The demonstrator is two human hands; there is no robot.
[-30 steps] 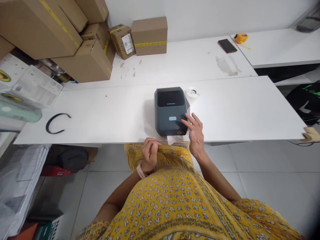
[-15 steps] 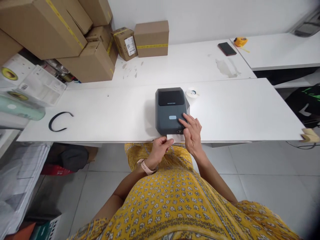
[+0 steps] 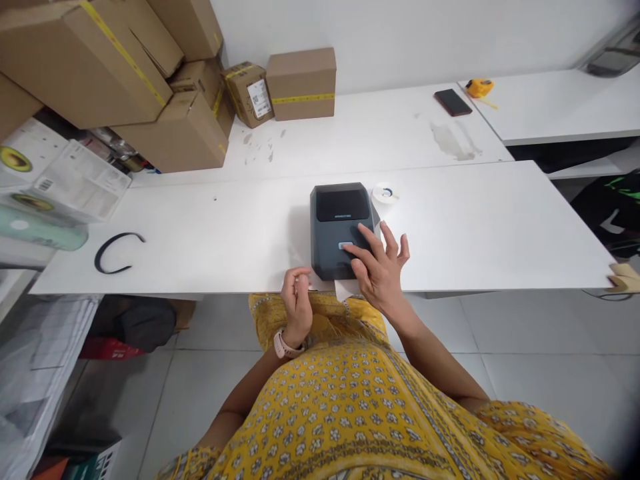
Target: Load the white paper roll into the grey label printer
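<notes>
A dark grey label printer [image 3: 339,213] stands on the white table [image 3: 480,227] near its front edge. My right hand [image 3: 380,270] rests on the printer's front right with fingers spread, and its forefinger touches the pale blue button [image 3: 344,246]. A white label strip [image 3: 344,289] sticks out of the printer's front over the table edge, beside that hand. My left hand [image 3: 296,301] hovers at the table edge just left of the printer, fingers curled together; whether anything is pinched in them is hidden. A pink watch is on that wrist.
A white label roll [image 3: 384,194] lies behind the printer's right corner. Cardboard boxes [image 3: 170,127] are stacked at the back left, with printed packs [image 3: 75,180] below them. A black curved strap [image 3: 116,250] lies left. A phone [image 3: 453,102] and a yellow tape measure [image 3: 479,87] sit far right.
My left hand let go of the label strip and drew back to the left of the printer. My right hand spread its fingers, and the forefinger slid left onto the blue button.
</notes>
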